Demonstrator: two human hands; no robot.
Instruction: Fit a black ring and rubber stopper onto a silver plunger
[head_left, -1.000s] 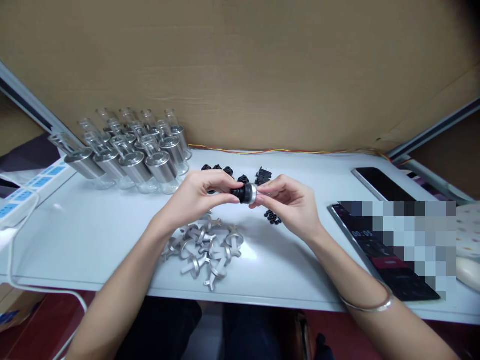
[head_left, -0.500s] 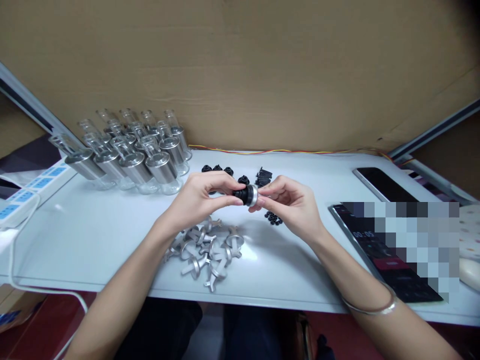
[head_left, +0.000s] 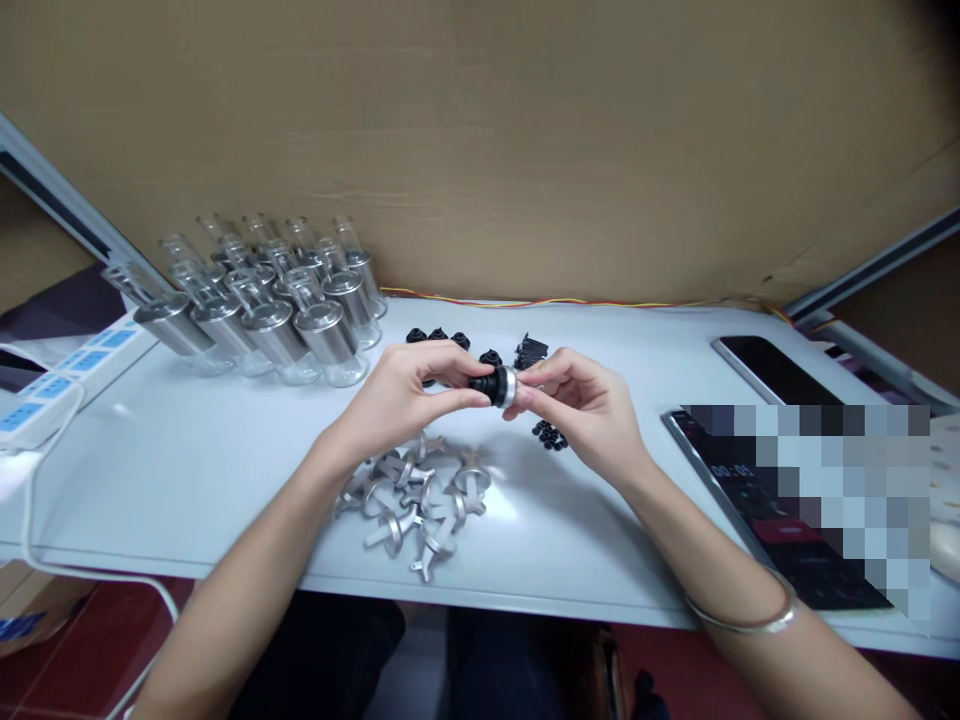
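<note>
My left hand [head_left: 409, 392] pinches a black ribbed bottle stopper [head_left: 486, 386] between thumb and fingers. Against its right end sits a silver metal pourer top [head_left: 511, 387], pinched by the fingertips of my right hand [head_left: 592, 408]. The two parts touch, held level above the table; how far one goes into the other is hidden. Below my hands lies a loose pile of similar silver pourer tops [head_left: 427, 500]. Behind my fingers stand several black stoppers [head_left: 460, 342], partly covered by my left hand.
Glass bottles with metal sleeves [head_left: 326, 330] stand in rows at the back left, beside a power strip [head_left: 67, 385]. Thin black tubes [head_left: 531, 350] and small black caps [head_left: 550, 435] lie near my right hand. Two phones [head_left: 776, 365] [head_left: 720, 470] rest at the right.
Both hands keep the same grip on the stopper and the pourer top. The whole view has shifted slightly; little else differs.
</note>
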